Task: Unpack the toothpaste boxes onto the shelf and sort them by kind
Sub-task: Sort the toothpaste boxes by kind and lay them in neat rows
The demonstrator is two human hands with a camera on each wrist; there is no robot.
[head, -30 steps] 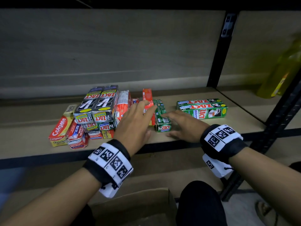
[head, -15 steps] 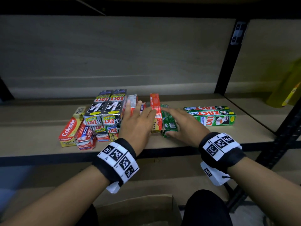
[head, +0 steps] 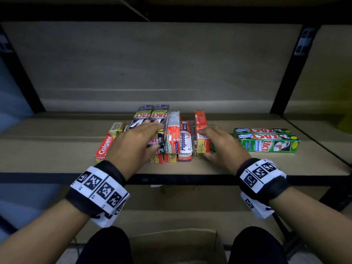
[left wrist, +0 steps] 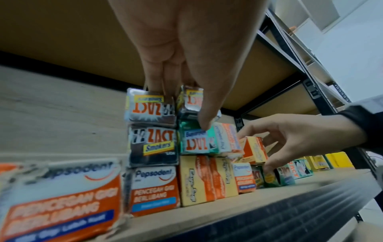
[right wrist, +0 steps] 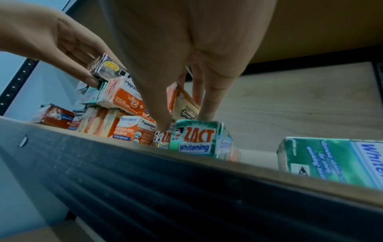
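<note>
Mixed toothpaste boxes are piled mid-shelf. My left hand (head: pixel 155 136) lies over the top black Zact Smokers boxes (head: pixel 150 115); in the left wrist view its fingers (left wrist: pixel 155 86) rest on top and the thumb reaches down the right box's side, gripping it. My right hand (head: pixel 215 143) covers a green Zact Whitening box (right wrist: pixel 194 139), thumb on its left side and fingers (right wrist: pixel 207 113) on its top. A red and yellow Colgate box (head: pixel 201 128) stands beside that hand. Pepsodent boxes (head: pixel 185 141) lie between my hands.
Two green Zact Whitening boxes (head: pixel 266 141) lie apart at the right. A red Colgate box (head: pixel 105 146) lies at the pile's left. The wooden shelf (head: pixel 57 149) has a black front rail. An open cardboard box (head: pixel 171 244) sits below between the knees. Black uprights flank the bay.
My left hand has moved left from the red boxes in the middle onto the black Zact Smokers boxes. My right hand has stayed on the green box.
</note>
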